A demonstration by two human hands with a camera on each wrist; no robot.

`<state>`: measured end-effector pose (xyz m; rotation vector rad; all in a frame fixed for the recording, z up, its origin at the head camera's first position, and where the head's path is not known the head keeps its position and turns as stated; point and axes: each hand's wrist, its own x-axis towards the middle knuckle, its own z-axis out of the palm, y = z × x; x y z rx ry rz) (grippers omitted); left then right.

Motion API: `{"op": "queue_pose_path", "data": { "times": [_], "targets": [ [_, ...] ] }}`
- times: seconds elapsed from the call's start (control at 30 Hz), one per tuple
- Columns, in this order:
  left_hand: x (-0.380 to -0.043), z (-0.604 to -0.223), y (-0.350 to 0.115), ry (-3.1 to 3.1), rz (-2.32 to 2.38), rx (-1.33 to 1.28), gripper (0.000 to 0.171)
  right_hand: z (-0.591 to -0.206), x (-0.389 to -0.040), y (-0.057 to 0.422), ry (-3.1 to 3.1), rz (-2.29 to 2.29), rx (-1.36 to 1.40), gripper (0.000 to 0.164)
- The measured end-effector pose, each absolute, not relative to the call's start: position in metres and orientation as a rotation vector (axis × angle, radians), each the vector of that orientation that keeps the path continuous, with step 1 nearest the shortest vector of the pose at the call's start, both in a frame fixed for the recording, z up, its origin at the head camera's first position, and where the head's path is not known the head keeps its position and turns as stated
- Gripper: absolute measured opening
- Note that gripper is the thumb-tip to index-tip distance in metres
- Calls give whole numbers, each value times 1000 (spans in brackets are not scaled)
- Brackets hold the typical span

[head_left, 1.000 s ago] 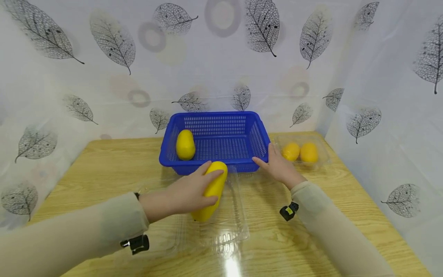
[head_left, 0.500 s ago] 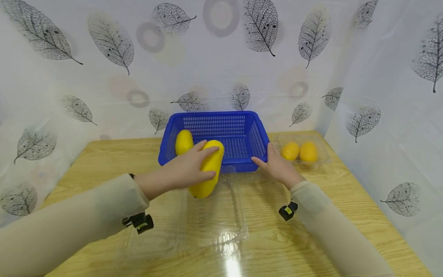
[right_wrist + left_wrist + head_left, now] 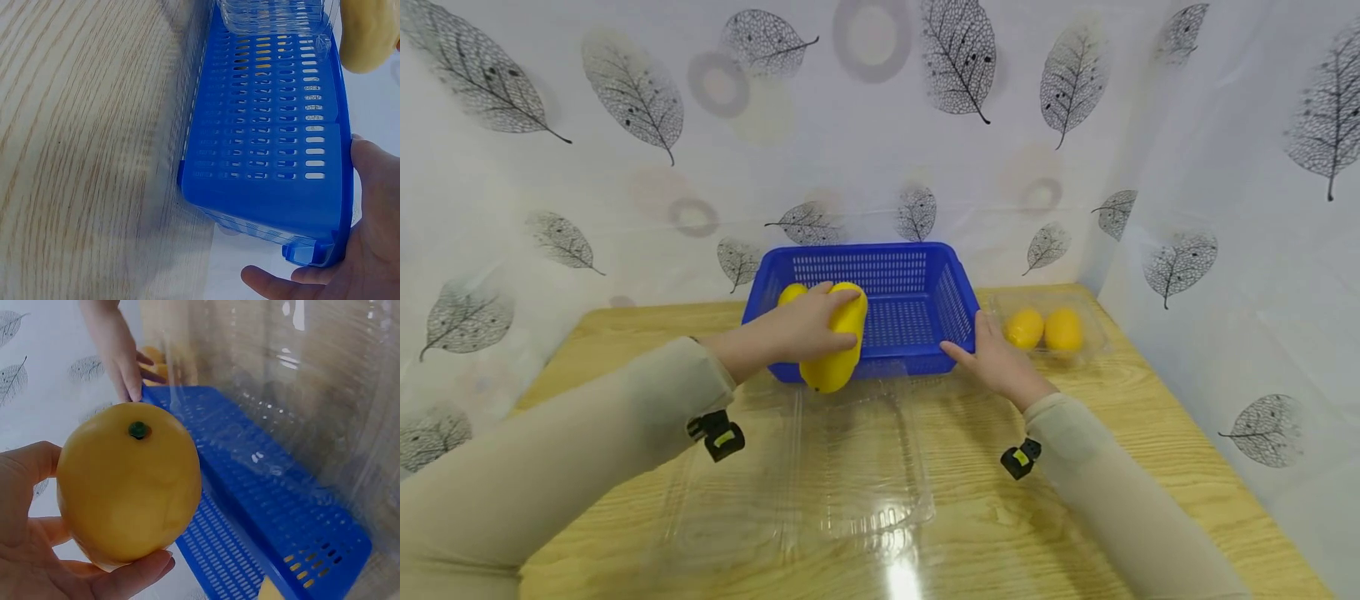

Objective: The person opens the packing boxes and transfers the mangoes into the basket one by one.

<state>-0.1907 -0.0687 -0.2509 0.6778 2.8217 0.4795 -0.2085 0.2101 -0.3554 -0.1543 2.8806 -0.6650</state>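
Yellow fruit (image 3: 832,367) is clamped in the left grip (image 3: 801,325); the right grip (image 3: 1002,363), spread apart, touches a blue basket (image 3: 917,363).

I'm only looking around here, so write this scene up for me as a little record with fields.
Left hand: holds a yellow fruit by its sides
Right hand: touches the near right corner of the blue basket
Held fruit: raised, at the basket's near rim
In basket: another yellow fruit, partly hidden
Nearer: clear plastic container
Right: two orange fruits in a clear box
Surface: wood-grain table
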Motion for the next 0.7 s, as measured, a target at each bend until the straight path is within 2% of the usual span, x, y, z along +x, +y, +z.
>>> {"op": "queue_pose_path", "data": {
  "times": [0.27,0.53,0.7],
  "targets": [
    [-213,-244,-70,2812,471,579,64,-356,-209,210,2891,-665,-155,109],
    [-235,-241,-76,2788,417,540,63,-358,-209,209,2909,-650,-146,97],
    [-246,-239,-76,2746,409,490,64,-357,-209,209,2913,-650,-142,97]
  ]
}}
